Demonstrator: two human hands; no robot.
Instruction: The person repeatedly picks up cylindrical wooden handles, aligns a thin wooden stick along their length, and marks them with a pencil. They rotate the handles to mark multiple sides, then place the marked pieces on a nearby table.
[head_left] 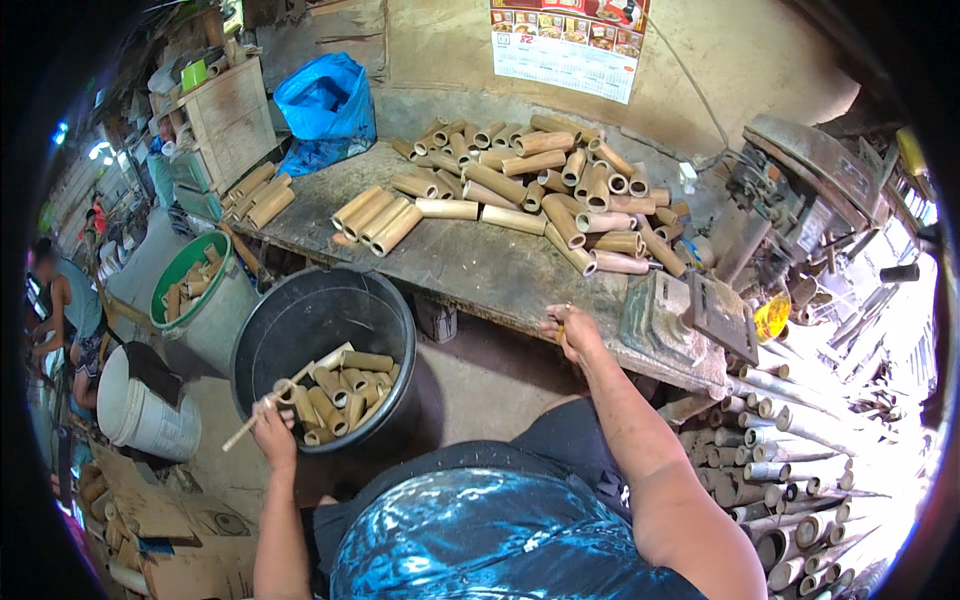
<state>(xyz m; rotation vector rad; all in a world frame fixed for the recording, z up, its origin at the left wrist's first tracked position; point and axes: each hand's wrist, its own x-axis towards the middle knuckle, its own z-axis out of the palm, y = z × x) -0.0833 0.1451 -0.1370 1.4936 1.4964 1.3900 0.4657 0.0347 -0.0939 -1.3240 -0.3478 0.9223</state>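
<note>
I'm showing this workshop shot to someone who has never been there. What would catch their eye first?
Probably the big heap of cut bamboo tubes spread over the worn workbench at the top centre. Next, the black bucket on the floor at lower left, part filled with more tubes, where the left hand reaches in at its rim. The bright blue plastic bag behind the bench also stands out.

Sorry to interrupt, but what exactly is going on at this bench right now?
A person is working with cut bamboo tubes. Their left hand holds a thin stick at the rim of a black bucket partly filled with short bamboo pieces. Their right hand rests on the edge of the workbench, where a large pile of bamboo tubes lies. Longer bamboo poles are stacked to the right.
</note>
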